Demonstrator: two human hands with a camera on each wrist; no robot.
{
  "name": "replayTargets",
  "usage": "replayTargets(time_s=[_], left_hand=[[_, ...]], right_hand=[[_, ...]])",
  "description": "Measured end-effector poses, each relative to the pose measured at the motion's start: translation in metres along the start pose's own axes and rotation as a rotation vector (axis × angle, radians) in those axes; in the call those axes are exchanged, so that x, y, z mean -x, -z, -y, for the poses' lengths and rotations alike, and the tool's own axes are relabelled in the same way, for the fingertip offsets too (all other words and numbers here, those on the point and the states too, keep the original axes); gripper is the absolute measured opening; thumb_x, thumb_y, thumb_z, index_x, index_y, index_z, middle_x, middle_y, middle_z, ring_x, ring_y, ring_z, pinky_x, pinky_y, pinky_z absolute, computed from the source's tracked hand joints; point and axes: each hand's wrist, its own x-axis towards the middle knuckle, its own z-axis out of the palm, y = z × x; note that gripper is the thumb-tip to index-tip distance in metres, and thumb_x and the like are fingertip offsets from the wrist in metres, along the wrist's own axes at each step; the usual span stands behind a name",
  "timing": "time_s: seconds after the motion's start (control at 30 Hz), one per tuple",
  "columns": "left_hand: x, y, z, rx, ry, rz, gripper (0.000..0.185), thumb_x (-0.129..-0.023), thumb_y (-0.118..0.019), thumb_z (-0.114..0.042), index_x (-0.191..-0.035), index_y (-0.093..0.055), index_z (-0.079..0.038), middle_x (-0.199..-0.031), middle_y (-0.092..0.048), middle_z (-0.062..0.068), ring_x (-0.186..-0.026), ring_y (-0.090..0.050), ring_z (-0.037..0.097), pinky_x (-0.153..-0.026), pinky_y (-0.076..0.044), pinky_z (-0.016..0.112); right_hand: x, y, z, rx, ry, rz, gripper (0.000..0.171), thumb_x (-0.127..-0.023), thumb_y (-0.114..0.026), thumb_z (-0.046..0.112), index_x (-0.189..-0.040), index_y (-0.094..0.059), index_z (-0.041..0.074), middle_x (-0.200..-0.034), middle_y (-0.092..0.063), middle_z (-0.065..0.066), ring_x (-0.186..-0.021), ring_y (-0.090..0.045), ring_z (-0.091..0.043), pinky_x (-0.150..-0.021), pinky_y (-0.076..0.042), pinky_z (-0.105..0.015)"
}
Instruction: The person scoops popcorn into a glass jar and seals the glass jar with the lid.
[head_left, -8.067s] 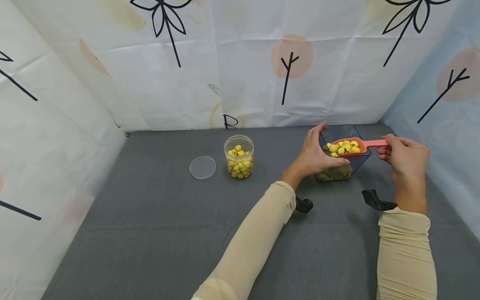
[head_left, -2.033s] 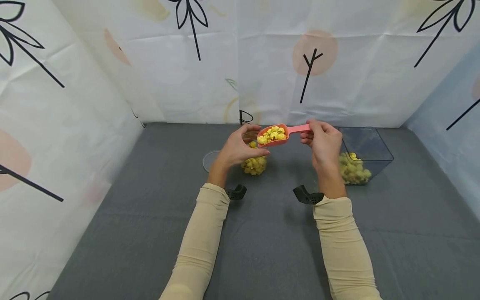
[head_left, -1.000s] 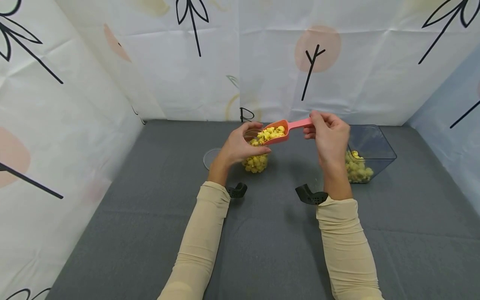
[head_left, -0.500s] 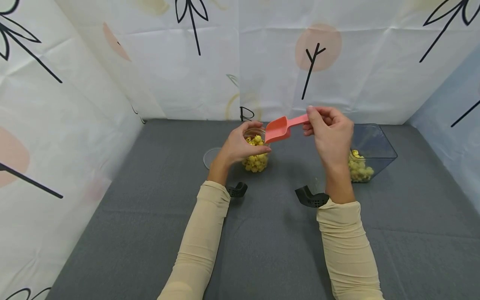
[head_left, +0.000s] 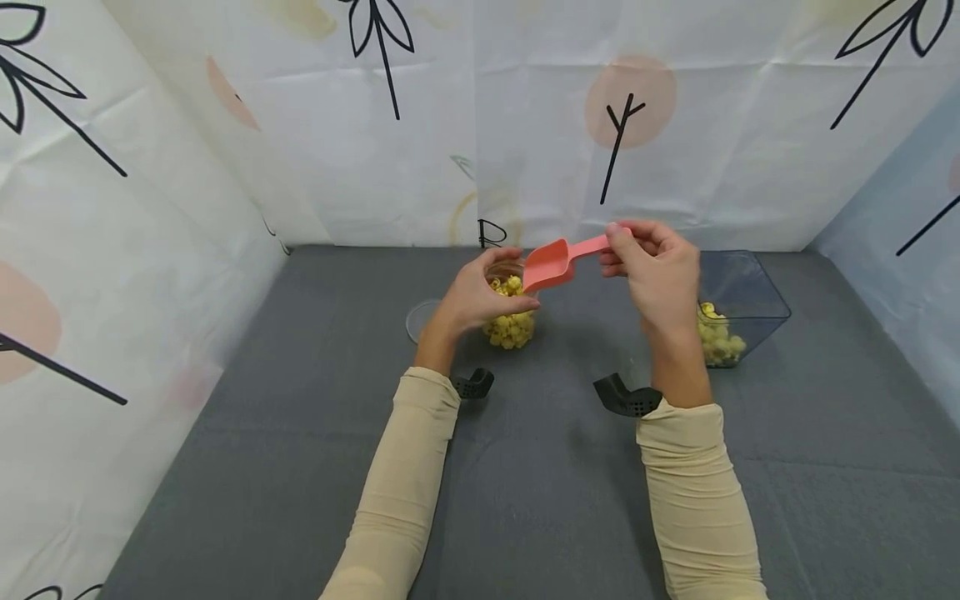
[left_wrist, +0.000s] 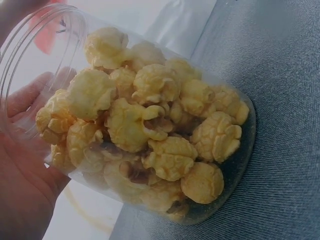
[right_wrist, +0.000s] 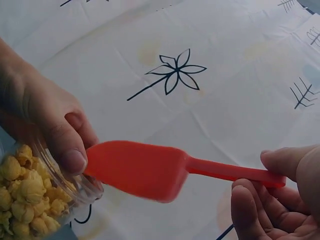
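A clear round jar (left_wrist: 175, 135) full of yellow popcorn (head_left: 510, 327) stands upright on the grey table. My left hand (head_left: 480, 293) grips it around the rim, thumb in front and fingers behind. In my right hand (head_left: 660, 271), thumb and fingers pinch the handle of a coral-red scoop (right_wrist: 140, 170). The scoop is tilted with its lip down at the jar's mouth, and its bowl holds no popcorn. Part of the jar's rim is hidden by the left hand and the scoop.
A clear square tub (head_left: 750, 287) with some popcorn stands right of my right forearm, partly hidden by it. A round transparent lid (head_left: 418, 321) lies flat left of the jar. Patterned white cloth walls (head_left: 525, 125) close off the table's back and sides.
The scoop, filled at the tub earlier, came over to the jar. It tipped, and its popcorn went into the jar. My left hand moved from the tub to the jar.
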Motion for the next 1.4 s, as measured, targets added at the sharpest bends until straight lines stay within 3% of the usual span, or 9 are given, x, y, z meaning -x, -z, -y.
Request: replayTargets(time_s=[0.17, 0.43, 0.63, 0.8, 0.97, 1.1, 1.23, 1.4], left_hand=[[-0.001, 0.0, 0.002, 0.001, -0.014, 0.004, 0.092, -0.074, -0.092, -0.038, -0.152, -0.045, -0.025, -0.134, -0.064, -0.009, -0.128, -0.056, 0.013, -0.105, -0.049, 0.044], [0.0, 0.003, 0.0, -0.067, -0.06, -0.026, 0.1, -0.073, -0.093, -0.04, -0.157, -0.038, -0.031, -0.149, -0.053, -0.008, -0.147, -0.043, 0.017, -0.117, -0.039, 0.051], [0.006, 0.007, -0.01, -0.065, -0.148, -0.114, 0.087, -0.08, -0.088, -0.038, -0.154, -0.042, -0.03, -0.152, -0.048, -0.008, -0.146, -0.04, 0.015, -0.124, -0.031, 0.041], [0.008, 0.006, -0.024, -0.052, -0.256, -0.179, 0.078, -0.085, -0.084, -0.032, -0.153, -0.044, -0.028, -0.155, -0.043, -0.008, -0.144, -0.04, 0.014, -0.119, -0.036, 0.04], [0.004, -0.005, -0.045, 0.024, -0.381, -0.163, 0.072, -0.091, -0.079, -0.02, -0.153, -0.044, -0.014, -0.155, -0.045, 0.002, -0.147, -0.04, 0.016, -0.124, -0.032, 0.037], [0.002, -0.018, -0.063, 0.127, -0.442, -0.132, 0.067, -0.092, -0.076, -0.016, -0.151, -0.044, -0.01, -0.153, -0.047, 0.005, -0.147, -0.041, 0.016, -0.125, -0.031, 0.037], [-0.001, -0.032, -0.078, 0.152, -0.46, -0.088, 0.067, -0.091, -0.077, -0.016, -0.151, -0.045, -0.011, -0.152, -0.048, 0.003, -0.145, -0.043, 0.012, -0.125, -0.031, 0.034], [-0.007, -0.052, -0.085, 0.131, -0.427, -0.048, 0.072, -0.089, -0.08, -0.02, -0.151, -0.044, -0.015, -0.152, -0.046, 0.0, -0.142, -0.043, 0.007, -0.124, -0.032, 0.03]], right_hand=[[-0.002, 0.004, 0.001, -0.043, -0.041, -0.079, 0.023, -0.091, -0.078, 0.016, -0.106, -0.072, -0.001, -0.078, -0.073, -0.003, -0.06, -0.069, -0.012, -0.06, -0.058, -0.021], [-0.008, 0.017, 0.002, -0.071, -0.006, -0.179, 0.014, -0.092, -0.076, 0.011, -0.101, -0.073, 0.0, -0.079, -0.071, -0.006, -0.057, -0.068, -0.011, -0.057, -0.057, -0.02], [-0.01, 0.033, 0.006, -0.137, -0.016, -0.232, 0.016, -0.091, -0.076, 0.008, -0.103, -0.071, -0.002, -0.081, -0.069, -0.009, -0.057, -0.067, -0.012, -0.055, -0.055, -0.02], [-0.012, 0.045, 0.013, -0.097, -0.006, -0.277, 0.015, -0.091, -0.076, 0.01, -0.102, -0.072, 0.001, -0.082, -0.07, -0.007, -0.058, -0.067, -0.011, -0.055, -0.055, -0.019], [-0.012, 0.054, 0.021, -0.039, 0.018, -0.309, 0.011, -0.091, -0.076, 0.01, -0.1, -0.073, 0.004, -0.082, -0.072, -0.003, -0.059, -0.068, -0.01, -0.057, -0.055, -0.018], [-0.011, 0.06, 0.026, -0.016, 0.033, -0.321, 0.009, -0.091, -0.076, 0.008, -0.099, -0.074, 0.004, -0.082, -0.072, -0.002, -0.059, -0.068, -0.01, -0.057, -0.055, -0.018], [-0.011, 0.068, 0.029, 0.02, 0.066, -0.345, 0.007, -0.09, -0.075, 0.007, -0.097, -0.074, 0.005, -0.079, -0.072, -0.001, -0.056, -0.067, -0.008, -0.056, -0.055, -0.017], [-0.009, 0.079, 0.033, 0.034, 0.09, -0.387, 0.004, -0.091, -0.074, 0.006, -0.095, -0.074, 0.007, -0.079, -0.072, 0.0, -0.054, -0.066, -0.007, -0.055, -0.054, -0.015]])
